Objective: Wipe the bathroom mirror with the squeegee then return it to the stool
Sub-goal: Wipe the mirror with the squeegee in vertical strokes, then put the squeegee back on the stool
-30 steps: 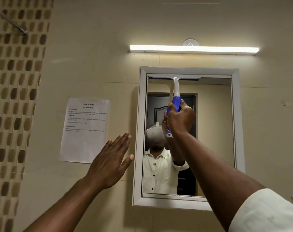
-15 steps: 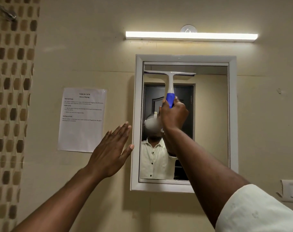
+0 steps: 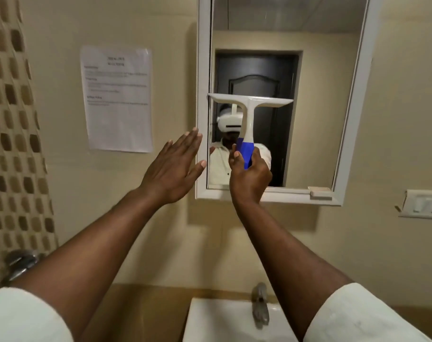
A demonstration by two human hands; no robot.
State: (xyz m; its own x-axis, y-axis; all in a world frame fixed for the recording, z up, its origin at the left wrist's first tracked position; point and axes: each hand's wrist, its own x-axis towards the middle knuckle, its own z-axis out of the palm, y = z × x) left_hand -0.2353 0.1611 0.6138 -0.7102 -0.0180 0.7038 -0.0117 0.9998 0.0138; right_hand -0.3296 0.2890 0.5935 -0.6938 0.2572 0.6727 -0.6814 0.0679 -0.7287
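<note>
A white-framed mirror [image 3: 328, 70] hangs on the beige wall. My right hand [image 3: 250, 180] grips the blue handle of a white squeegee [image 3: 249, 107], whose blade lies across the left half of the glass at about mid-height. My left hand [image 3: 175, 169] is held flat with fingers spread, right by the mirror frame's left edge near its lower corner. The stool is out of view.
A printed paper sheet [image 3: 117, 98] is taped to the wall left of the mirror. A white sink [image 3: 225, 322] with a metal tap [image 3: 259, 307] sits below. A switch plate [image 3: 422, 203] is on the right, brown mosaic tiles [image 3: 10, 144] and a metal fitting [image 3: 20, 262] on the left.
The squeegee has slid down the glass from the top edge to about mid-height. My view tilted down, bringing the sink in and losing the light bar. My left hand stayed beside the frame.
</note>
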